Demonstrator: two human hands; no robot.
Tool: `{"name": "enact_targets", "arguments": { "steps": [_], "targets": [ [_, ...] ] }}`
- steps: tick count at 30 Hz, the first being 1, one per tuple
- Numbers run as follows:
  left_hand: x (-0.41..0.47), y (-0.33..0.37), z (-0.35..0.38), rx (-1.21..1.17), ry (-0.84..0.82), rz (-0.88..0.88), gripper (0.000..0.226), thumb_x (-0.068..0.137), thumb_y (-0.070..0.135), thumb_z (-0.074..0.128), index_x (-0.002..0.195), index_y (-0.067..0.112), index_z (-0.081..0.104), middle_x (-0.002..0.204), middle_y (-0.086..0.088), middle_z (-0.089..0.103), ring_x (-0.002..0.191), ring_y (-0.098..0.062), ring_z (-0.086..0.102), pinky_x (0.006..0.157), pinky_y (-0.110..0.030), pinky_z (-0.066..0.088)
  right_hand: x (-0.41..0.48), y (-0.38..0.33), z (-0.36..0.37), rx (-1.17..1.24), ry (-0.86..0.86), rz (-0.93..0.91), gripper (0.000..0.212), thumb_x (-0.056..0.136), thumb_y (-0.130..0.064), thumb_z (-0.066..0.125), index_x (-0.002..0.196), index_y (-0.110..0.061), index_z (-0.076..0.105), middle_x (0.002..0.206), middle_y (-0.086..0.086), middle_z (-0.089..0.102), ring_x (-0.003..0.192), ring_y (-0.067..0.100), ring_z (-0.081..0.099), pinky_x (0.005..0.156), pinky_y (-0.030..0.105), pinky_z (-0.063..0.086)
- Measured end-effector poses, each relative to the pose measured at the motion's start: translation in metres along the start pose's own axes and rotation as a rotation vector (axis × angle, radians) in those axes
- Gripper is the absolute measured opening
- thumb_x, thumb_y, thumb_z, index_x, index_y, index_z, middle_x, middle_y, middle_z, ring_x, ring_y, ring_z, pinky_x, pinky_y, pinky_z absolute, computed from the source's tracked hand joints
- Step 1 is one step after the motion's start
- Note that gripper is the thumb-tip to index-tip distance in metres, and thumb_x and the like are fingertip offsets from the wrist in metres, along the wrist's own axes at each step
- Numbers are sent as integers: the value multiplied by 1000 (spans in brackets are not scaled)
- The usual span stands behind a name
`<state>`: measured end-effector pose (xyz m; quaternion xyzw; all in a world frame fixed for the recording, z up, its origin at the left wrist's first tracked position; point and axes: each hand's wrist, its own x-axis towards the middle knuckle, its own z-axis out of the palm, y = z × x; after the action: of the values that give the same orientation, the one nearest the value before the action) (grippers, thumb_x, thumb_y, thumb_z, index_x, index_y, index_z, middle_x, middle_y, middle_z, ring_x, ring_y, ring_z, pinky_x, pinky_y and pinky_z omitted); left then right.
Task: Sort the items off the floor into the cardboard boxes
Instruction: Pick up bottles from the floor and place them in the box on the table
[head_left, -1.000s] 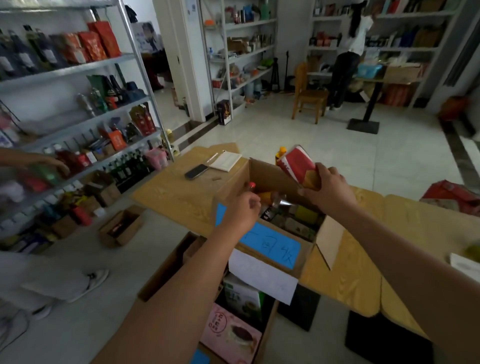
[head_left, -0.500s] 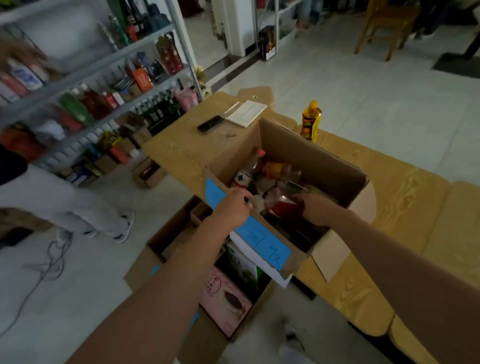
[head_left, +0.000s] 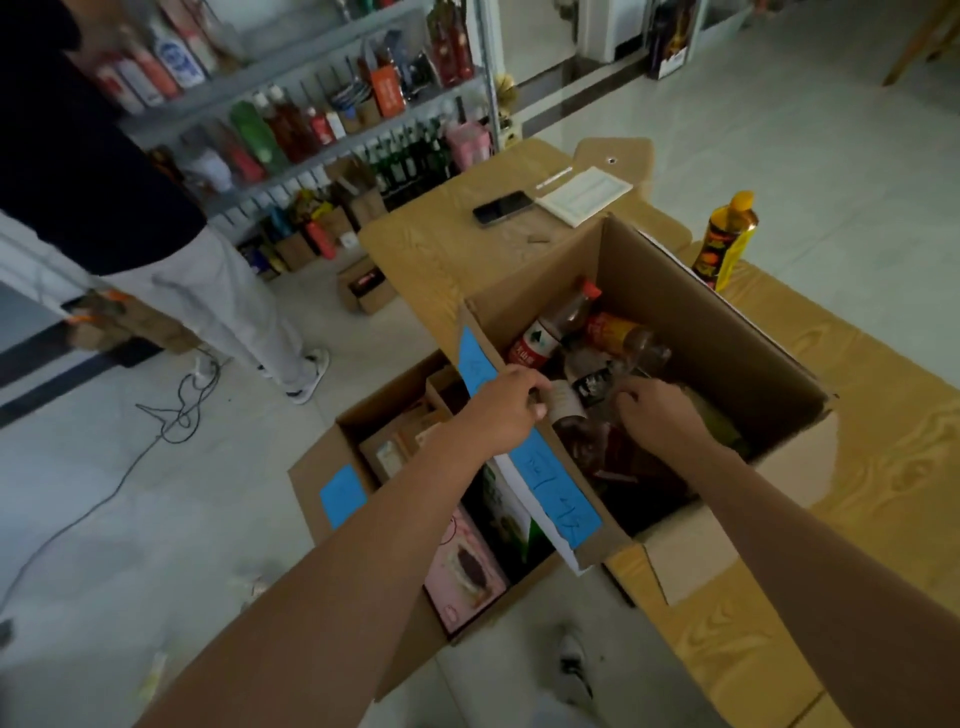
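Evidently the sorting is being carried well past its start. The near rim of the cardboard box (head_left: 727, 322) on the wooden table (head_left: 426, 260) is being gripped by the left hand (head_left: 506, 410), its fingers curled over the edge just above the blue label (head_left: 550, 488). The right hand (head_left: 657, 415) is being held inside the same box, just beside the left, with fingers bent downward among the contents. Whether anything is being pinched beneath them cannot be told.

Just ahead of both hands, several bottles are being kept in the box, among them a red-capped bottle (head_left: 558, 325) and an orange-labelled bottle (head_left: 621, 332). Below the left forearm, a second cardboard box (head_left: 311, 467) on the floor (head_left: 156, 519) is being filled with packaged goods: a pink packet (head_left: 462, 566) and a green carton (head_left: 506, 514). Judged from this, two kinds of item are being separated already.

As for what remains, a yellow bottle (head_left: 724, 244) is being left standing on the table beyond the right hand, outside the box. A few pale scraps (head_left: 254, 587) are lying on the floor near the left elbow, too blurred to be named.
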<state>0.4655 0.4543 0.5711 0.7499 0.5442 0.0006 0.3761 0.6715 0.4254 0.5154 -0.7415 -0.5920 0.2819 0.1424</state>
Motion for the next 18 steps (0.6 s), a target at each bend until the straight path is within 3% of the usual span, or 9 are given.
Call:
{"name": "enact_targets", "arguments": {
  "steps": [4,6,10,14,18],
  "targets": [
    [-20,-2,-12,-62,-15,41,36,97,15,52,133,21,48,150,1,30,122,-16,44,99,-28,37,3,-10,-7,-265,-214,45,20,93,-33,45,80,-22,55,85,1,61,78,19,56,72,32,45],
    [-32,-3,-19,-97,-18,57,37,98,14,52,133,21,48,153,2,25,125,-18,44,102,-31,40,-1,-19,-14,-357,-255,85,20,92,-36,48,89,-20,59,90,4,63,84,25,60,80,38,50],
    [-61,-14,-34,-156,56,78,35,98,16,52,132,23,49,143,1,36,105,-13,55,85,-27,48,-8,-60,-23,-433,-75,9,23,94,-28,49,98,-9,63,97,13,65,90,32,63,69,38,47],
    [-101,-42,-54,-140,146,69,34,97,19,54,131,20,51,136,-2,46,106,-16,57,95,-33,47,-29,-128,-16,-331,98,-75,20,96,-26,50,86,-13,61,81,3,63,76,21,61,73,39,51],
    [-172,-94,-76,-122,323,-3,20,96,30,53,112,18,58,112,-3,60,102,-21,58,86,-36,48,-66,-201,13,-146,166,-336,23,97,-29,48,87,-12,61,84,9,62,80,29,61,70,34,46]
  ]
}}
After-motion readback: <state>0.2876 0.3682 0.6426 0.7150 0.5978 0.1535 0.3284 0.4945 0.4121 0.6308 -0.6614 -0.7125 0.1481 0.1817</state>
